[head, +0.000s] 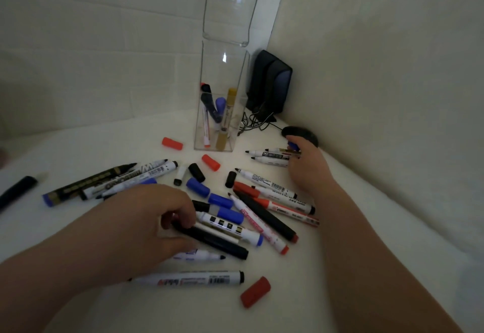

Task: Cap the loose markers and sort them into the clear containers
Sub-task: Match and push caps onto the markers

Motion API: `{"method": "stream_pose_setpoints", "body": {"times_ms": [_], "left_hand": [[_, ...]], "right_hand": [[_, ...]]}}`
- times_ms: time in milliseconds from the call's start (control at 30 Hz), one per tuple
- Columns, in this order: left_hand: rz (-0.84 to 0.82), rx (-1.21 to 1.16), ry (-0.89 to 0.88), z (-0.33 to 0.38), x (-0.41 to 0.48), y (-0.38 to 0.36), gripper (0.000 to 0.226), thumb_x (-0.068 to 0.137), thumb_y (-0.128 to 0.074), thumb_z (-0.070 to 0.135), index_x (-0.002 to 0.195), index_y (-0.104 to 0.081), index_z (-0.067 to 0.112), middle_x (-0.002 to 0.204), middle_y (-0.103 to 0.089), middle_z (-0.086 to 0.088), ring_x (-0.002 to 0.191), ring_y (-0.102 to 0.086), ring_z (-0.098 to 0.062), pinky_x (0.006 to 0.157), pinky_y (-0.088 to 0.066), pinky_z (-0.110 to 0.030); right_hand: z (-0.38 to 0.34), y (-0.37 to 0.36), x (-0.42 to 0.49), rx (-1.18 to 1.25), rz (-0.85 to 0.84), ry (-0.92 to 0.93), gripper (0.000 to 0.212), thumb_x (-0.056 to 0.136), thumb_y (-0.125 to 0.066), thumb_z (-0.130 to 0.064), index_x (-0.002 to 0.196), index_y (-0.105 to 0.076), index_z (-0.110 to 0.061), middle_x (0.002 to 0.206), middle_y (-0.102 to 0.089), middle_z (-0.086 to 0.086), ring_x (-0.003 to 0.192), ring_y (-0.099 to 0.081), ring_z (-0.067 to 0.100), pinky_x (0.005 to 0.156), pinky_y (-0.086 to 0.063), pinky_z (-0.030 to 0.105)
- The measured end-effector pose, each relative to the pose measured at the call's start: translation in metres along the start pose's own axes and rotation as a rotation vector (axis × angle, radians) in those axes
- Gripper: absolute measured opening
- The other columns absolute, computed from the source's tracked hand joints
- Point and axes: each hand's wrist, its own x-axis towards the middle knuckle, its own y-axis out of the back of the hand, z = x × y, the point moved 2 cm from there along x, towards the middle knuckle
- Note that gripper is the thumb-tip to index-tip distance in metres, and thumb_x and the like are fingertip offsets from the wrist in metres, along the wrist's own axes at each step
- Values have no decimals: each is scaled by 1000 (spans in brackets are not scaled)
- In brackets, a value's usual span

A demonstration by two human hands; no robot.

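While the left hand (pixel 146 217) curls round a black marker (pixel 220 243), the right hand (pixel 307 169) pinches a blue cap (pixel 293 146) near the clear container (pixel 222 70).

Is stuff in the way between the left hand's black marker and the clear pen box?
Loose caps lie between the black marker and the clear box: blue cap, black cap, red cap. Lifting should clear them.

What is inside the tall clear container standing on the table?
A few markers lean inside the clear container: a gold marker, a blue-capped marker, a dark marker and a thin white pen. They overlap, so the exact count is hidden.
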Motion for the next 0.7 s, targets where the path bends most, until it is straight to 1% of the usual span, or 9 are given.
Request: {"method": "stream_pose_setpoints", "body": {"times_ms": [67, 167, 267, 400, 467, 567, 600, 700], "left_hand": [[53, -67, -24, 5, 0, 2, 22, 71, -84, 44, 78, -64, 42, 103, -50, 43, 84, -53, 15, 70, -42, -6], [127, -137, -18, 8, 1, -1, 14, 77, -79, 40, 77, -66, 42, 93, -58, 39, 83, -56, 11, 68, -44, -6], [200, -162, -20, 7, 4, -4, 10, 82, -75, 38, 77, -66, 41, 88, -60, 35, 83, -57, 6, 69, -44, -8], [229, -175, -23, 5, 7, -8, 8, 86, -69, 36, 80, -66, 40, 87, -60, 31, 82, -57, 2, 71, -43, -7], [258, -179, -35, 6, 8, -9, 4, 87, -67, 38, 83, -67, 38, 87, -61, 28, 84, -58, 1, 73, -43, -8], [263, -185, -44, 4, 9, -13, 6, 87, -64, 41, 86, -68, 37, 82, -62, 21, 83, -58, -3, 72, -44, -11], [259, -184, -45, 4, 10, -13, 6, 87, -63, 42, 86, -68, 37, 81, -62, 20, 83, -58, -4, 72, -44, -12], [279, -194, -43, 2, 9, -12, 10, 87, -61, 43, 88, -69, 38, 76, -62, 19, 85, -58, -3, 74, -44, -12]], "right_hand": [[1, 0, 0, -15, -18, -13, 59, 94, -46, 2, 146, -46, -27, 144, -50, -2, 130, -46, 18, 107, -33, 26], [1, 2, 0, -68, -26, -26, 63, 92, -49, 5, 145, -47, -30, 143, -51, -2, 127, -49, 18, 108, -36, 29], [3, 5, 1, -123, -41, -40, 65, 91, -50, 5, 143, -48, -33, 141, -53, -2, 123, -51, 20, 106, -40, 32], [9, 9, 3, -68, -50, -30, 61, 90, -57, -1, 142, -50, -31, 137, -56, 0, 122, -53, 20, 106, -42, 35], [11, 10, 3, -27, -35, -19, 59, 89, -60, -1, 140, -52, -29, 133, -60, 0, 119, -55, 18, 105, -43, 33], [12, 10, 2, 44, -17, -23, 58, 88, -62, 1, 138, -55, -26, 124, -64, -2, 107, -58, 12, 97, -43, 26], [13, 9, 1, 53, -12, -26, 57, 88, -62, 1, 137, -56, -26, 122, -65, -3, 105, -58, 11, 96, -43, 25], [13, 9, 1, 92, 39, -18, 49, 92, -63, -4, 134, -59, -28, 116, -66, -6, 105, -61, 10, 100, -46, 28]]}}
